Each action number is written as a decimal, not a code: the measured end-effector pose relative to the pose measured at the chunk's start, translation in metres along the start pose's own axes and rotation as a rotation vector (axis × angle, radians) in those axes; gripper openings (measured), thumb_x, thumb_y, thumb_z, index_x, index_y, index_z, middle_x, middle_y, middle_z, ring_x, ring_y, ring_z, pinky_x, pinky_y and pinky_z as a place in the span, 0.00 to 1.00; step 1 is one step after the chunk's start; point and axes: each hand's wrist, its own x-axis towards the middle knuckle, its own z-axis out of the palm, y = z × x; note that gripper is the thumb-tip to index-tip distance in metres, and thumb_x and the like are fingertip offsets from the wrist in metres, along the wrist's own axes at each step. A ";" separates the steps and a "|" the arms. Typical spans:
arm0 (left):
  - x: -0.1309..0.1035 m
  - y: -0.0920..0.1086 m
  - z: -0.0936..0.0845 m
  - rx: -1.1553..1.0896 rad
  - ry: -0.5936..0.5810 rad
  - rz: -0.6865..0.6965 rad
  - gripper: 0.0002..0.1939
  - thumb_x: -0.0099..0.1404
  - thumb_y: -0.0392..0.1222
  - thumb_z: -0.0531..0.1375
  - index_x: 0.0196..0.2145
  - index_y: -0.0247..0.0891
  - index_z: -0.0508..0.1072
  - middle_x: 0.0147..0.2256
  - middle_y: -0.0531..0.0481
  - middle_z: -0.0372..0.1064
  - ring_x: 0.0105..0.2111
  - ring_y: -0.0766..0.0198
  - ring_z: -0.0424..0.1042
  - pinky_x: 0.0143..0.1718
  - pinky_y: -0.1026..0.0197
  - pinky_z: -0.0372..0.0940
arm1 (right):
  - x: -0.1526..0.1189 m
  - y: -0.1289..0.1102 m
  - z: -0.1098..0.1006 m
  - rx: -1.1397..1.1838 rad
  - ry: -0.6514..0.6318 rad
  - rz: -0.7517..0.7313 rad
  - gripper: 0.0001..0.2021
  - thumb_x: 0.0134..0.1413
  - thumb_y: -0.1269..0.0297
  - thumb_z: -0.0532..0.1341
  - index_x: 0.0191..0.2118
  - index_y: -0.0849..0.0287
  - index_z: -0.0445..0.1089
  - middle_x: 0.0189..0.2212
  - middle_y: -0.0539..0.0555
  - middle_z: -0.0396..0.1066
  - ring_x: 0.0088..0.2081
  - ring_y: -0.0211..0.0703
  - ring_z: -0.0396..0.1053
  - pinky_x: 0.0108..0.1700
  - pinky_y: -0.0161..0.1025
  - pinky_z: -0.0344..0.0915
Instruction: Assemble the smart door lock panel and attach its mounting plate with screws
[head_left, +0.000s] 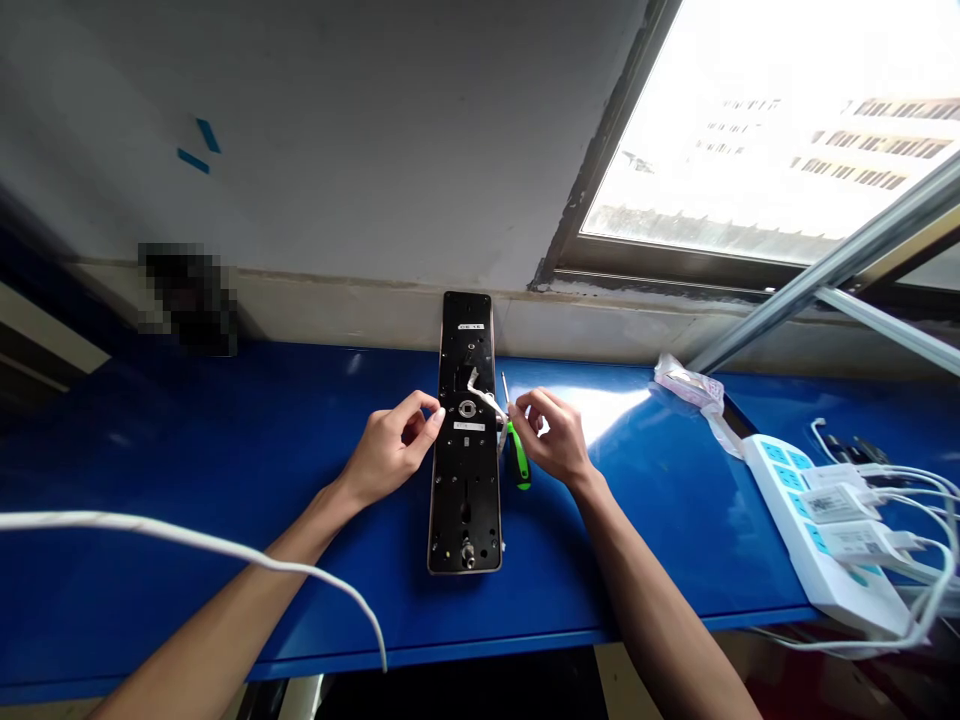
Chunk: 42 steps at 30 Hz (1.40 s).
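Observation:
A long black door-lock panel lies on the blue table, showing its screws, small white labels and a round fitting with a square hole. Across its middle runs a white cable that hangs over the right edge. My right hand pinches the cable's end there. At the panel's left edge is my left hand, thumb and forefinger closed together; whatever is between them is too small to make out. A green and black screwdriver lies right of the panel, its shaft pointing toward the wall, close below my right fingertips.
To the right, a white power strip carries several plugged-in adapters with white cords. A plastic-wrapped packet lies near the wall. Another white cable crosses above my left forearm. A metal strut slants before the window.

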 end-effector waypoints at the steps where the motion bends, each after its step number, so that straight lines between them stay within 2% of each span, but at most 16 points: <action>1: 0.000 0.000 0.000 -0.005 -0.003 -0.001 0.10 0.75 0.49 0.57 0.39 0.41 0.71 0.22 0.59 0.63 0.22 0.67 0.64 0.29 0.64 0.60 | 0.001 -0.001 -0.001 0.004 0.009 0.003 0.08 0.69 0.65 0.59 0.35 0.56 0.69 0.29 0.49 0.69 0.24 0.34 0.60 0.29 0.36 0.61; 4: 0.000 0.000 0.000 -0.008 -0.008 0.002 0.10 0.75 0.49 0.57 0.39 0.41 0.70 0.22 0.59 0.64 0.23 0.67 0.64 0.29 0.64 0.61 | 0.002 -0.001 -0.001 0.009 0.034 0.012 0.06 0.69 0.64 0.59 0.38 0.55 0.71 0.34 0.53 0.73 0.25 0.35 0.62 0.30 0.36 0.64; 10: 0.000 0.000 0.000 0.016 0.013 -0.018 0.10 0.74 0.50 0.59 0.38 0.42 0.68 0.22 0.59 0.65 0.22 0.67 0.66 0.29 0.64 0.63 | 0.002 0.004 0.002 -0.005 0.046 0.022 0.15 0.70 0.62 0.59 0.30 0.56 0.72 0.37 0.56 0.77 0.26 0.35 0.64 0.30 0.36 0.65; 14: 0.002 -0.001 -0.001 -0.020 -0.086 -0.106 0.17 0.68 0.54 0.65 0.44 0.44 0.64 0.23 0.60 0.71 0.22 0.64 0.72 0.26 0.64 0.65 | 0.001 0.005 0.005 -0.010 0.007 0.034 0.17 0.70 0.61 0.59 0.27 0.56 0.71 0.33 0.55 0.76 0.25 0.35 0.62 0.29 0.37 0.63; 18: 0.002 -0.004 0.000 -0.073 -0.119 -0.141 0.21 0.67 0.54 0.66 0.45 0.45 0.60 0.26 0.58 0.74 0.25 0.61 0.76 0.26 0.63 0.68 | 0.001 0.005 0.005 -0.024 -0.073 0.068 0.15 0.70 0.61 0.58 0.29 0.57 0.70 0.33 0.54 0.74 0.25 0.35 0.62 0.31 0.38 0.63; 22: -0.001 -0.007 0.006 -0.166 -0.126 -0.169 0.20 0.68 0.53 0.65 0.46 0.46 0.57 0.29 0.57 0.74 0.26 0.62 0.77 0.27 0.62 0.70 | 0.002 0.003 0.001 -0.056 -0.210 0.110 0.03 0.63 0.63 0.63 0.39 0.55 0.70 0.33 0.51 0.72 0.24 0.34 0.63 0.29 0.36 0.59; 24: -0.002 -0.007 0.010 -0.249 -0.126 -0.196 0.21 0.69 0.53 0.64 0.47 0.46 0.56 0.32 0.55 0.75 0.27 0.61 0.78 0.27 0.63 0.71 | 0.002 0.002 -0.001 -0.079 -0.288 0.127 0.08 0.58 0.65 0.66 0.42 0.54 0.68 0.26 0.46 0.68 0.23 0.35 0.61 0.26 0.35 0.54; 26: -0.003 -0.006 0.015 -0.307 -0.103 -0.217 0.20 0.70 0.54 0.63 0.47 0.46 0.55 0.34 0.55 0.75 0.28 0.61 0.79 0.25 0.64 0.71 | 0.000 0.001 -0.001 -0.097 -0.348 0.143 0.10 0.54 0.66 0.67 0.40 0.53 0.66 0.20 0.42 0.63 0.20 0.36 0.58 0.25 0.35 0.48; 30: -0.004 -0.003 0.022 -0.316 -0.050 -0.223 0.20 0.71 0.54 0.62 0.44 0.46 0.54 0.34 0.57 0.72 0.26 0.63 0.78 0.22 0.66 0.69 | -0.003 0.001 0.000 -0.108 -0.400 0.169 0.11 0.53 0.67 0.66 0.36 0.52 0.62 0.20 0.42 0.63 0.20 0.36 0.58 0.25 0.35 0.46; 34: -0.006 -0.003 0.025 -0.291 -0.021 -0.210 0.19 0.71 0.54 0.62 0.44 0.46 0.54 0.33 0.57 0.71 0.25 0.64 0.77 0.22 0.66 0.69 | -0.004 0.004 0.002 -0.101 -0.394 0.212 0.11 0.52 0.69 0.64 0.36 0.52 0.61 0.21 0.42 0.65 0.21 0.36 0.61 0.26 0.34 0.46; 39: -0.008 -0.002 0.030 -0.286 0.018 -0.212 0.18 0.72 0.54 0.61 0.43 0.46 0.55 0.33 0.57 0.71 0.26 0.64 0.77 0.23 0.66 0.69 | 0.000 0.007 0.000 -0.058 -0.331 0.282 0.09 0.53 0.68 0.63 0.37 0.51 0.62 0.17 0.40 0.60 0.19 0.36 0.57 0.25 0.34 0.47; 42: -0.009 -0.002 0.031 -0.281 0.023 -0.209 0.17 0.73 0.54 0.60 0.43 0.46 0.55 0.32 0.58 0.70 0.26 0.64 0.77 0.23 0.66 0.69 | 0.003 0.008 -0.003 -0.008 -0.264 0.327 0.08 0.54 0.66 0.63 0.39 0.51 0.63 0.19 0.41 0.65 0.19 0.36 0.60 0.24 0.34 0.51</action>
